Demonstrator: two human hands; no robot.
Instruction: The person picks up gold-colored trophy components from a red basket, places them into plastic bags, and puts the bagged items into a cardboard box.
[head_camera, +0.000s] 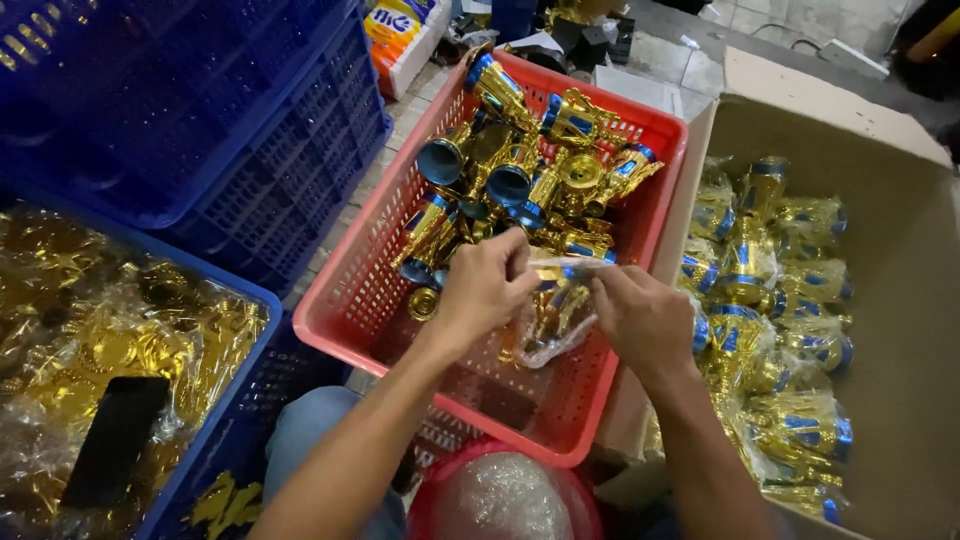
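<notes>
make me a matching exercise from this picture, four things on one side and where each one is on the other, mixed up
Things:
1. red basket
2. cardboard box
3. black phone
4. clear plastic bag

Places:
A. lying on bagged gold parts in the blue crate at the left
B. between the left hand and right hand
C. in the middle, holding loose gold and blue cups
D. at the right, filled with bagged cups

Pairs: 1-C, 2-D, 3-A, 4-B

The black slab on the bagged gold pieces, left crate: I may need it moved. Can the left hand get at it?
Probably yes: the black slab lies uncovered on top, but the left hand is pinching a clear bag with the right hand.
</notes>
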